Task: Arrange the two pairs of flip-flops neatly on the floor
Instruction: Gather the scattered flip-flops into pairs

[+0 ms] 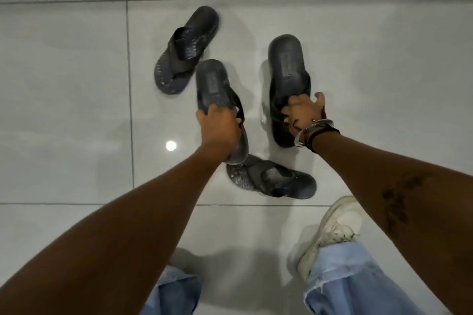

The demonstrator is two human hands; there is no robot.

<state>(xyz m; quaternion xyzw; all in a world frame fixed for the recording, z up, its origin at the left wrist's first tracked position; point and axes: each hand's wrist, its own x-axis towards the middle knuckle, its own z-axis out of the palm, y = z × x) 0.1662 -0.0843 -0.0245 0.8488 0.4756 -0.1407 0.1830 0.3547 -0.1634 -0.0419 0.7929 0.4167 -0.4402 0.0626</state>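
Note:
Dark flip-flops of two pairs lie scattered on glossy white floor tiles. My left hand (218,126) grips the strap of one plain dark flip-flop (212,84), lifted with its heel pointing away. My right hand (303,112), with bracelets at the wrist, holds the strap of a matching flip-flop (288,61) to the right. A speckled flip-flop (185,51) rests at an angle at the upper left. Its speckled mate (272,180) lies sideways below my left hand, partly hidden by the held flip-flop.
My feet stand at the bottom: a white sneaker (332,230) and light blue jeans legs (358,281). Tile grout lines (129,84) cross the floor, and a ceiling light reflects as a bright spot (171,146) left of my left arm.

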